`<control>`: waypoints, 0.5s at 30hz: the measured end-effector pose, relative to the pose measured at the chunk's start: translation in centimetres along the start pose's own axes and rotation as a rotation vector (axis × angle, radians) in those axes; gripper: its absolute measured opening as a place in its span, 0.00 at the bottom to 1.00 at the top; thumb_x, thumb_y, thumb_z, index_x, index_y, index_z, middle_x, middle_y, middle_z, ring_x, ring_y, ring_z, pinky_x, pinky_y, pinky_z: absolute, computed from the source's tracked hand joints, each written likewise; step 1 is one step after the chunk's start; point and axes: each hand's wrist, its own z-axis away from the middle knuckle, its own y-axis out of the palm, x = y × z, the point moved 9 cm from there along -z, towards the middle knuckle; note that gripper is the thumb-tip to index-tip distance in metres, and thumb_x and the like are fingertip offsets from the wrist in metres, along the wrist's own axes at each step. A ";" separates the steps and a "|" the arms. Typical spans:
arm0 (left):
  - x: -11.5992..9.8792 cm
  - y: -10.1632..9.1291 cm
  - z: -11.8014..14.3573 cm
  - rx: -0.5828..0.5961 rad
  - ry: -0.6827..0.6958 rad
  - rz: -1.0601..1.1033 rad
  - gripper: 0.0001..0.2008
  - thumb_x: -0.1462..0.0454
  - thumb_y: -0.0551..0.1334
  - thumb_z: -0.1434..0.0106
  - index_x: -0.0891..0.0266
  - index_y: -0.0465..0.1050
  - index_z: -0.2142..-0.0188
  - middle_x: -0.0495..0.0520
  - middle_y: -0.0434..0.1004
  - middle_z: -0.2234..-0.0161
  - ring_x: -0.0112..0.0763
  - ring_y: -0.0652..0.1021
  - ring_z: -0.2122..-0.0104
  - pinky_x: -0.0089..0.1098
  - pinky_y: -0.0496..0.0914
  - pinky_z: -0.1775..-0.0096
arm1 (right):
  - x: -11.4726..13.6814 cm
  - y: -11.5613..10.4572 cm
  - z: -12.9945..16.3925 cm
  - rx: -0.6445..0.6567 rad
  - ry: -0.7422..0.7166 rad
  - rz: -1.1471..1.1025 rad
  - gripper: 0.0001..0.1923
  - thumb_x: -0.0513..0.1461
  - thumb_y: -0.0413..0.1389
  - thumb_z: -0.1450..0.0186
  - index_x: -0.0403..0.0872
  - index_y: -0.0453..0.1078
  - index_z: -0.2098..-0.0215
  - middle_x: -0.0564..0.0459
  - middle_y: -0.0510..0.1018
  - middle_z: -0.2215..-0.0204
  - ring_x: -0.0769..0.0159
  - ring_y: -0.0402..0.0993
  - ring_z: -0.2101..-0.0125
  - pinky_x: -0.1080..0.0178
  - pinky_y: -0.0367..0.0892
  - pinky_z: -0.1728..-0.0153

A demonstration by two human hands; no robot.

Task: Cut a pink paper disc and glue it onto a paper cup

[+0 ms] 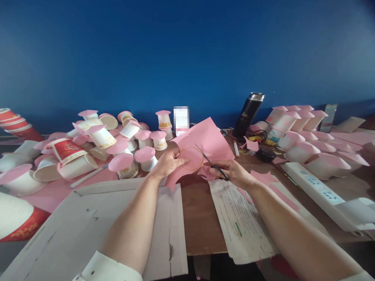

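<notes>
The left hand (168, 166) had closed on a large pink sheet (212, 136), its thumb laid flat over the near left part and reaching inside a yellowish round outline (202, 164), with the fingers bent in close to the thumb. The sheet was held up over the brown table (202, 218), roughly midway between the two forearms, its broad far corner pointing up toward the blue wall (187, 58) and a narrower strip hanging below the left hand. The right hand (234, 173) was curled around the dark handles of a pair of scissors (221, 173), whose blade slanted up and to the left, its tip near the right side of the outline; how far the blades stood apart was hard to make out at that size. Small pink scraps (262, 177) lay just beyond the right wrist, by a printed paper (240, 222) under the right forearm. Beneath the left forearm was a pale board (117, 230). Paper cups with pink tops (102, 136) lay tumbled or stood upright on the left, and more capped cups (324, 166) were clustered on the right, behind a white power strip (318, 191). A black flask (248, 115) leaned near the wall, beyond the right hand.
</notes>
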 end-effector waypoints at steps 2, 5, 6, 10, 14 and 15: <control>0.0 0.0 0.0 0.005 0.004 0.024 0.18 0.55 0.68 0.49 0.61 0.59 0.77 0.44 0.57 0.76 0.26 0.62 0.74 0.28 0.58 0.70 | -0.1 -0.1 0.0 -0.013 0.009 0.021 0.26 0.53 0.60 0.41 0.47 0.76 0.51 0.49 0.81 0.63 0.59 0.74 0.63 0.58 0.68 0.62; 0.1 0.0 0.0 0.002 -0.016 0.077 0.16 0.55 0.69 0.50 0.61 0.64 0.75 0.45 0.62 0.76 0.28 0.66 0.73 0.29 0.61 0.68 | -0.3 -0.3 0.0 -0.017 0.026 0.060 0.26 0.53 0.59 0.41 0.45 0.77 0.52 0.50 0.80 0.66 0.61 0.73 0.66 0.59 0.67 0.64; 0.2 0.1 0.1 0.010 -0.024 0.110 0.15 0.55 0.69 0.50 0.62 0.67 0.74 0.46 0.64 0.76 0.29 0.67 0.72 0.30 0.62 0.68 | -0.3 -0.3 0.0 -0.012 0.024 0.071 0.26 0.53 0.59 0.41 0.45 0.77 0.52 0.50 0.80 0.66 0.62 0.72 0.67 0.59 0.67 0.64; 0.2 0.9 0.1 0.086 -0.043 0.251 0.15 0.55 0.68 0.49 0.62 0.74 0.65 0.50 0.75 0.69 0.33 0.73 0.67 0.31 0.66 0.63 | 0.1 -0.1 0.0 0.018 -0.001 0.093 0.25 0.53 0.58 0.39 0.45 0.77 0.52 0.50 0.80 0.67 0.63 0.72 0.68 0.61 0.67 0.65; 0.6 0.9 0.0 0.087 -0.053 0.286 0.18 0.57 0.69 0.49 0.61 0.76 0.60 0.50 0.77 0.66 0.33 0.75 0.66 0.32 0.67 0.62 | -0.1 -0.4 0.0 -0.006 0.013 0.148 0.25 0.54 0.58 0.40 0.46 0.78 0.53 0.50 0.80 0.66 0.62 0.72 0.67 0.61 0.67 0.66; 0.7 0.8 0.0 0.081 -0.053 0.293 0.18 0.57 0.69 0.49 0.61 0.76 0.59 0.50 0.78 0.66 0.33 0.75 0.66 0.32 0.67 0.62 | -0.2 -0.5 0.0 -0.018 0.014 0.169 0.25 0.54 0.58 0.40 0.46 0.78 0.54 0.50 0.80 0.66 0.62 0.72 0.67 0.61 0.66 0.67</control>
